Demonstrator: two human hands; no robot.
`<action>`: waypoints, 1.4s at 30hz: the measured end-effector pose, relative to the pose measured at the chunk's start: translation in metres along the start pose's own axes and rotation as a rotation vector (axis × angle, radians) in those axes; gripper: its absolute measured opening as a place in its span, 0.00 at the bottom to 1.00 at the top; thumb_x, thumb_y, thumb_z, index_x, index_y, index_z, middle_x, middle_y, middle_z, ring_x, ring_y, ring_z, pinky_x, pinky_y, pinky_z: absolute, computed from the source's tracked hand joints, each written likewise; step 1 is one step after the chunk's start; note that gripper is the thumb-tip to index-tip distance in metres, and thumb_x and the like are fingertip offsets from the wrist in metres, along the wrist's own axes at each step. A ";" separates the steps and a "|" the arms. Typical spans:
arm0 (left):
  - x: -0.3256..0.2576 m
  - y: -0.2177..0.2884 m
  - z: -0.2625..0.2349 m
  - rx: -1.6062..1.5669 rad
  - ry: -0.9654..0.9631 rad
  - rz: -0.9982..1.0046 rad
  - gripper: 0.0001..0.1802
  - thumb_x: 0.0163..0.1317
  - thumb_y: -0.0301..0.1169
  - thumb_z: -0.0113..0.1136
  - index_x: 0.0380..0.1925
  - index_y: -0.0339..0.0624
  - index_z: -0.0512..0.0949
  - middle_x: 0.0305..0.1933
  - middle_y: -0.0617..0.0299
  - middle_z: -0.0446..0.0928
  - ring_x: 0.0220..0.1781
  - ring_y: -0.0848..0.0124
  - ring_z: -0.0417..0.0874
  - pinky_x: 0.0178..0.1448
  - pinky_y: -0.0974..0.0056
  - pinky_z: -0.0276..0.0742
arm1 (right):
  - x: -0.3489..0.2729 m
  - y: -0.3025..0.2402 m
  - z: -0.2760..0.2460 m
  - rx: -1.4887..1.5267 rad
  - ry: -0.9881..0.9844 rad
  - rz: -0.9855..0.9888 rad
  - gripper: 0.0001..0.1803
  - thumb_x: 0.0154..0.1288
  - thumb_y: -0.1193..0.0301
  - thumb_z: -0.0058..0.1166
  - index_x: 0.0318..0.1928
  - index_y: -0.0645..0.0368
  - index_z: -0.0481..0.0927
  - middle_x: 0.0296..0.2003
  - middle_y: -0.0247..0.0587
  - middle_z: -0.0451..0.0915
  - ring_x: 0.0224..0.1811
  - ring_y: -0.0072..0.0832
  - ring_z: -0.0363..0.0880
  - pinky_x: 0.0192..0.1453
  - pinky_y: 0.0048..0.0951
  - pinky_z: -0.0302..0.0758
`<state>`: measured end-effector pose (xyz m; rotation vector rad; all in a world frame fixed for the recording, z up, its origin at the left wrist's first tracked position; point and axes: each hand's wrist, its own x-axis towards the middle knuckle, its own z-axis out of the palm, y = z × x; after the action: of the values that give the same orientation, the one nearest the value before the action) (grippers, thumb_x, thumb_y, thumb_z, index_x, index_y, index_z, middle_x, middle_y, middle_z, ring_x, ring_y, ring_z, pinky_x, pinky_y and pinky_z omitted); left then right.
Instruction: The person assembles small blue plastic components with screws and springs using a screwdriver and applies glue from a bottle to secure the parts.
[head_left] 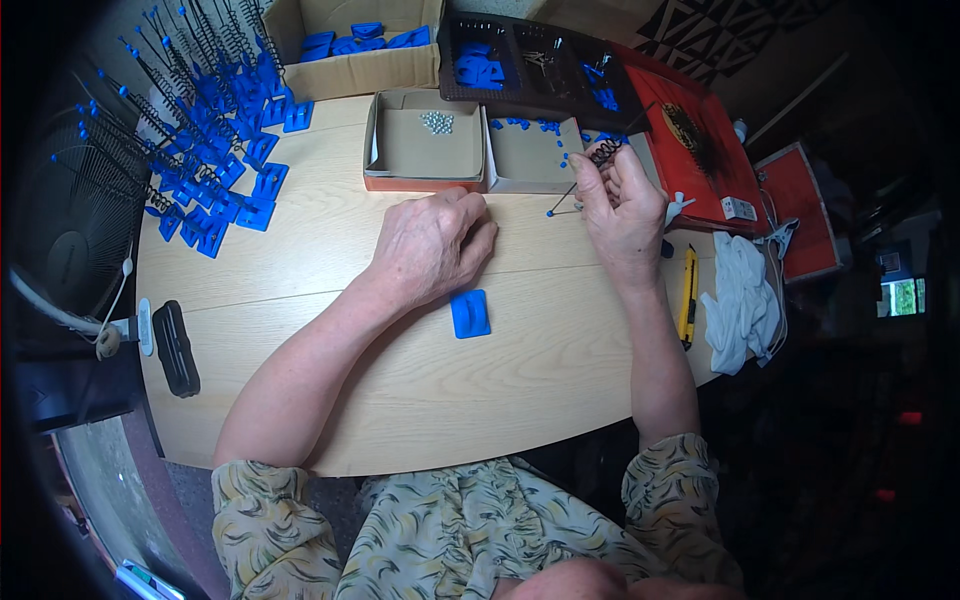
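My right hand (pixel 627 215) is raised at the right, near the small-parts boxes. Its thumb and fingers pinch a black wire spring (pixel 606 152), whose thin wire reaches down to the left and carries a small blue ball (pixel 550 213) at its end. On the tabletop in front of the boxes rests my left hand (pixel 428 240), fingers curled together; whatever they may hold is hidden. Just below it, a flat blue plastic base (pixel 470 314) lies by itself on the wood, touched by neither hand.
A cardboard tray (pixel 425 185) holds pearly beads; the tray beside it (pixel 515 180) holds small blue pieces. Assembled blue bases with springs (pixel 240 150) crowd the far left. A dark compartment tray (pixel 500 95) stands behind. Rightward lie a yellow cutter (pixel 688 298) and white gloves (pixel 742 305).
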<state>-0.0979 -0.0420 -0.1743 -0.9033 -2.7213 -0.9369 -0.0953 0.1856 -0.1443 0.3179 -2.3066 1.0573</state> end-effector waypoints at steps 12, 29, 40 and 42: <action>-0.001 -0.001 0.001 0.003 0.019 0.020 0.14 0.65 0.38 0.65 0.28 0.38 0.80 0.28 0.52 0.80 0.28 0.55 0.84 0.34 0.53 0.79 | -0.001 0.000 0.002 0.000 0.007 -0.006 0.12 0.70 0.74 0.64 0.32 0.61 0.74 0.18 0.34 0.75 0.17 0.19 0.74 0.21 0.27 0.68; -0.001 -0.002 0.002 0.008 -0.001 0.002 0.15 0.65 0.39 0.64 0.28 0.38 0.79 0.28 0.52 0.79 0.29 0.54 0.84 0.35 0.52 0.78 | -0.001 -0.002 0.001 0.006 0.001 0.008 0.10 0.71 0.74 0.62 0.33 0.62 0.75 0.19 0.34 0.77 0.18 0.18 0.76 0.22 0.26 0.70; -0.001 -0.002 0.002 0.003 0.001 0.004 0.15 0.65 0.40 0.64 0.29 0.38 0.80 0.29 0.51 0.80 0.30 0.53 0.84 0.36 0.51 0.79 | -0.001 -0.005 0.001 0.030 -0.007 0.017 0.10 0.71 0.75 0.62 0.34 0.63 0.75 0.20 0.35 0.78 0.19 0.18 0.78 0.23 0.25 0.71; -0.001 -0.002 0.003 0.006 0.001 0.005 0.15 0.65 0.40 0.64 0.29 0.38 0.80 0.30 0.51 0.81 0.31 0.53 0.84 0.36 0.51 0.79 | -0.001 -0.005 0.001 0.017 -0.002 0.010 0.10 0.71 0.75 0.62 0.33 0.63 0.74 0.20 0.35 0.78 0.19 0.18 0.78 0.23 0.26 0.71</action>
<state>-0.0986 -0.0422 -0.1777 -0.9073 -2.7184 -0.9283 -0.0927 0.1818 -0.1427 0.3148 -2.3048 1.0820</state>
